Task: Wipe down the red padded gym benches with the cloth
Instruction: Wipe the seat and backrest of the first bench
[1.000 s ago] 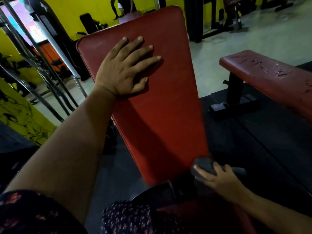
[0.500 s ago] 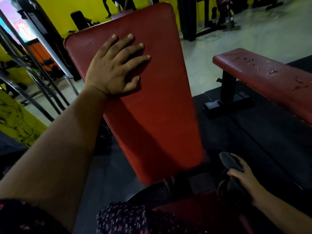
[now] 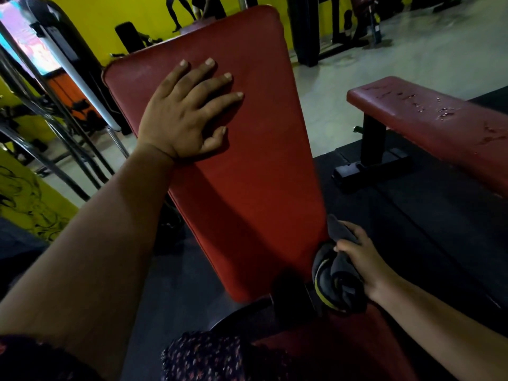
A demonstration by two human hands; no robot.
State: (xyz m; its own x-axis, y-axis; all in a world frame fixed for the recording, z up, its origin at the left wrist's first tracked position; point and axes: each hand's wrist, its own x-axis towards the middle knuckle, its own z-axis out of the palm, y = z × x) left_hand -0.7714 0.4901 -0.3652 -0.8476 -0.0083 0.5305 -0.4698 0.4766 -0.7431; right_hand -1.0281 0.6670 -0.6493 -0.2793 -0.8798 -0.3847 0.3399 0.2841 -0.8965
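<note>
Benches of red padding are shown in two places: an inclined backrest [image 3: 247, 166] directly ahead and a flat bench [image 3: 428, 119] to the right, well apart and spotted with droplets. The backrest is braced by the left hand [image 3: 184, 116], laid flat with fingers spread, presumably to steady it. A dark cloth [image 3: 338, 273] is bunched in the clenched right hand [image 3: 362, 259] at the backrest's lower right edge.

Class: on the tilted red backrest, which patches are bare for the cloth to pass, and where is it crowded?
Bare: the middle of the backrest below the left hand, and its upper right corner. Crowded: upper left, and the lower right edge by the right hand with the cloth.
</note>
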